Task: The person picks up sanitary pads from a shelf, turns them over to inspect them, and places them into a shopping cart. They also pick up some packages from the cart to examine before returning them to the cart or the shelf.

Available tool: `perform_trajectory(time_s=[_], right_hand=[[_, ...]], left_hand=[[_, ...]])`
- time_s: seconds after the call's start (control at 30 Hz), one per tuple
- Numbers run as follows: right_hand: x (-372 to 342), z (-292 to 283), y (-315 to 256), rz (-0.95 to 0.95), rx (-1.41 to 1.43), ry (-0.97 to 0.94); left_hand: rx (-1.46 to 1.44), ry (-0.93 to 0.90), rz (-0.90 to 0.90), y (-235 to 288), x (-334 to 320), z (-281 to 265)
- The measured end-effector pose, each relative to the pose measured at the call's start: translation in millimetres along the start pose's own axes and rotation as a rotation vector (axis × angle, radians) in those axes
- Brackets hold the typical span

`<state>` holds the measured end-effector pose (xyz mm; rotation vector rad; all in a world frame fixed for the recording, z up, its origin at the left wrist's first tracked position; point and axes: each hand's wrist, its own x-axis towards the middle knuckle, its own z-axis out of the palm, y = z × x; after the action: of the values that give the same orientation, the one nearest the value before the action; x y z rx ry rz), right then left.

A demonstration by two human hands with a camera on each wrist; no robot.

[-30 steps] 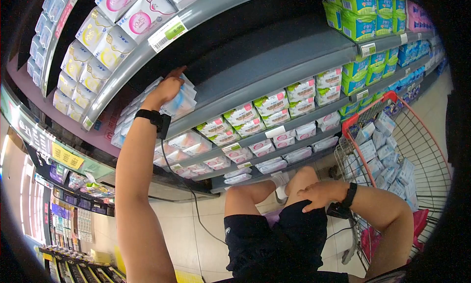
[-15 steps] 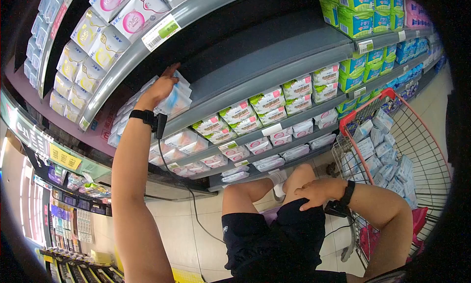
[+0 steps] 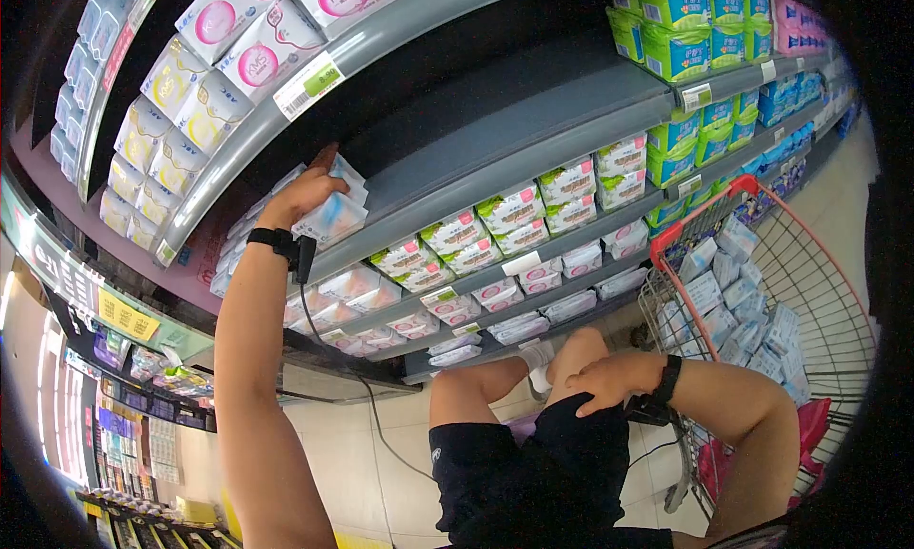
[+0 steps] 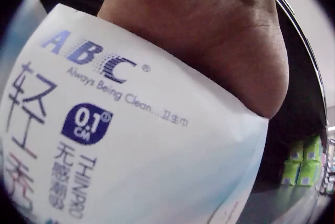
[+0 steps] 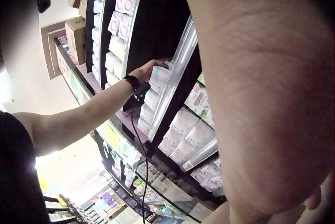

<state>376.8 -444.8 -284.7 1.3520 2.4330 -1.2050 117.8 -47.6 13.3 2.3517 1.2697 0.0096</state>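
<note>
On the middle shelf at the left, my left hand (image 3: 307, 193) lies over white and pale blue packs (image 3: 335, 219) at the right end of their row. One finger points out straight; the others bend over the top of the packs, and the thumb is hidden. The left wrist view shows an ABC pack (image 4: 157, 130) close up, standing against the hand (image 4: 209, 30), whose fingertips are out of sight behind it. My right hand (image 3: 614, 379) rests on my thigh, fingers spread and holding nothing.
A wire cart (image 3: 709, 335) with many white-blue packs stands on the right. Above the left hand hangs a shelf edge (image 3: 352, 59) with KMS packs; green packs (image 3: 676, 54) stand at the upper right. A cable (image 3: 373, 406) dangles from the left wrist.
The head view has shifted slightly. My left hand stays on the packs, a little lower, and its fingers have moved slightly across them. My right hand has remained on the thigh.
</note>
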Motion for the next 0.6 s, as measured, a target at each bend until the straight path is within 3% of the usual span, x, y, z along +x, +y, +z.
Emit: perform_trajectory(time_s=[0.2, 0.6], right_hand=[[5, 7, 6, -0.006, -0.01, 0.004], [4, 6, 5, 0.008, -0.025, -0.002]], left_hand=[[0.114, 0.028, 0.083, -15, 9, -3], [0.251, 0.26, 0.143, -29, 21, 5]])
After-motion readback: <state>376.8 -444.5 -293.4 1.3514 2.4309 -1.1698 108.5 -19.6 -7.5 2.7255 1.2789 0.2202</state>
